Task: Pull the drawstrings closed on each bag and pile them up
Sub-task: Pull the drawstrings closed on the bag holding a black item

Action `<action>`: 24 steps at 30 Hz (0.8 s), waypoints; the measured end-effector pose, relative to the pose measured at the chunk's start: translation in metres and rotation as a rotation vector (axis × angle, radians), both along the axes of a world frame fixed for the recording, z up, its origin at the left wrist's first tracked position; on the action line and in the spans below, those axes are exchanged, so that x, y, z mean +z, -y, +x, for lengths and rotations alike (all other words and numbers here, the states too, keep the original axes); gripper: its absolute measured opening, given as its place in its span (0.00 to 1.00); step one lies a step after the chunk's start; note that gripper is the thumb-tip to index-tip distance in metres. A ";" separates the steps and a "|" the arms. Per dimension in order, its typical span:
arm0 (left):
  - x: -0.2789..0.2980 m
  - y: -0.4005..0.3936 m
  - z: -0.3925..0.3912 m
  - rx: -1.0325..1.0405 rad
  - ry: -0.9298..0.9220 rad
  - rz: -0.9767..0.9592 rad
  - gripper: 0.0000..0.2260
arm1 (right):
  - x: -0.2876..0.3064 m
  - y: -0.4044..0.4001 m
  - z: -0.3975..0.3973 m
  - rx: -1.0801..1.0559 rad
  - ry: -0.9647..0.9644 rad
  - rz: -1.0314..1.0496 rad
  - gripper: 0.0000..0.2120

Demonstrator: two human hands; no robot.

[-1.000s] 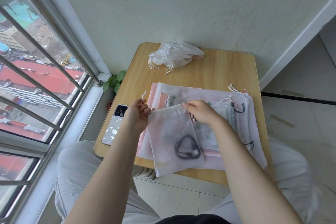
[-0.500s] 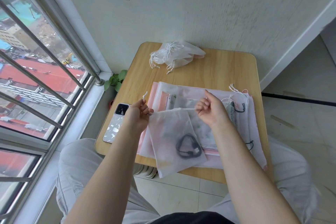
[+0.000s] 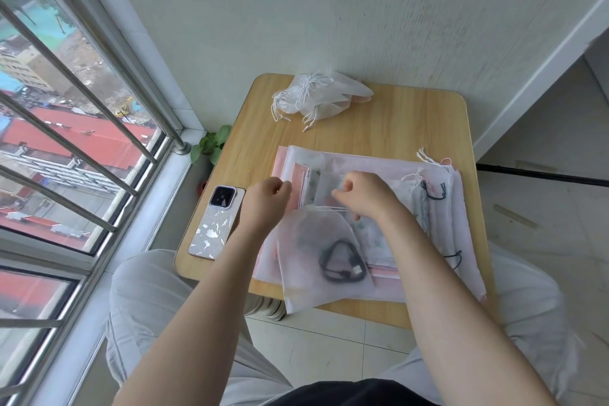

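Moved: both hands closer together, bag (image 3: 324, 254) mouth now gathered.
Surface: wooden tabletop (image 3: 395, 128) by barred window (image 3: 75, 128).
Grip: left hand (image 3: 265, 199) and right hand (image 3: 365, 194) curled, pinching drawstring (image 3: 326, 207).

A small wooden table (image 3: 395, 122) with rounded corners stands against a pale, faintly textured wall (image 3: 329, 10). On the left a window (image 3: 66, 142) with slanting metal bars (image 3: 99, 171) looks down on red roofs and buildings in daylight. A little green plant (image 3: 211, 145) sits in the corner below the sill. The floor is laid with pale tiles (image 3: 329, 349); a white baseboard (image 3: 540, 69) runs along the wall on the right.
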State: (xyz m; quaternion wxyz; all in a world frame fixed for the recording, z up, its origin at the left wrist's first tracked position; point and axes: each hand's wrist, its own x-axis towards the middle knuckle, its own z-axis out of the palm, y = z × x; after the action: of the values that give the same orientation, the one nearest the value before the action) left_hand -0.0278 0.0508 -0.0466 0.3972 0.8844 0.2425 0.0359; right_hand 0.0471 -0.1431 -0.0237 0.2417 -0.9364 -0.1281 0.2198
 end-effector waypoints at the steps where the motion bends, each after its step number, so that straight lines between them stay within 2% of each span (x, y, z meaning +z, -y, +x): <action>1: -0.002 0.002 -0.002 -0.029 -0.016 0.040 0.18 | 0.001 -0.001 0.000 0.041 -0.001 -0.031 0.17; 4: -0.002 0.011 -0.006 -0.061 -0.040 0.139 0.21 | 0.001 -0.004 -0.001 0.079 0.008 -0.061 0.25; 7: 0.001 0.016 -0.005 -0.044 -0.060 0.166 0.23 | -0.001 -0.007 -0.007 0.047 0.028 0.002 0.27; 13: 0.008 0.021 -0.007 -0.023 -0.089 0.077 0.20 | 0.003 -0.001 -0.007 -0.146 0.125 0.056 0.18; 18: 0.018 0.015 0.000 -0.090 -0.092 0.073 0.20 | 0.004 0.013 0.003 -0.078 0.070 0.122 0.22; 21: 0.026 0.008 0.011 -0.084 -0.056 -0.025 0.20 | 0.016 0.013 0.009 -0.061 0.032 0.215 0.23; 23: 0.035 0.006 0.018 -0.070 -0.032 -0.048 0.23 | 0.021 0.009 0.012 -0.052 0.034 0.256 0.18; 24: 0.039 0.007 0.021 -0.075 -0.007 -0.045 0.23 | 0.021 0.007 0.014 -0.056 0.043 0.305 0.12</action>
State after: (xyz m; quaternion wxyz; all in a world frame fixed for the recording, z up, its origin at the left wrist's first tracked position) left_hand -0.0070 0.0436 -0.0080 0.4173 0.8838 0.2113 0.0124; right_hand 0.0613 -0.1501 -0.0024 0.3845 -0.8965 -0.1387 0.1709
